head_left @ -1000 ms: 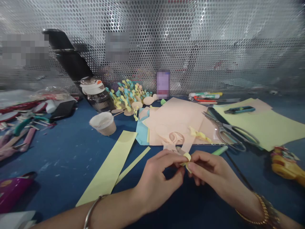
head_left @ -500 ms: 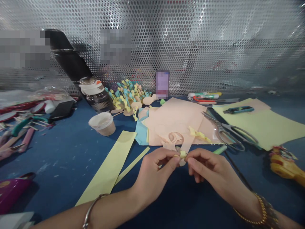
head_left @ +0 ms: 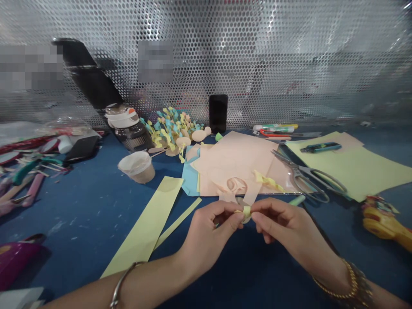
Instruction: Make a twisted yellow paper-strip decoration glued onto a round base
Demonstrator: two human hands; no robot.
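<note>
Between my two hands is a small folded yellow paper strip [head_left: 246, 210], held just in front of the pink paper sheets. My left hand [head_left: 212, 227] pinches its left end between thumb and fingers. The right end is in the pinch of my right hand [head_left: 283, 223]. Behind the fingertips a small pale round piece shows in part; my fingers cover most of it. To the left lie a wide yellow paper strip [head_left: 148, 223] and a narrow yellow strip [head_left: 178, 223]. A twisted yellow paper piece [head_left: 268, 181] rests on the pink paper [head_left: 234, 159].
Grey scissors [head_left: 302, 174] and a utility knife [head_left: 321, 147] lie at right, near a yellow tape dispenser [head_left: 383, 223]. A paper cup [head_left: 137, 167], a dark jar [head_left: 130, 131], colourful paper pieces [head_left: 174, 126] and a phone [head_left: 218, 113] stand behind. Pliers [head_left: 28, 167] lie left.
The phone's screen has gone from lit to dark. My right fingertips have shifted slightly left, closer to the left ones. The view has moved a little.
</note>
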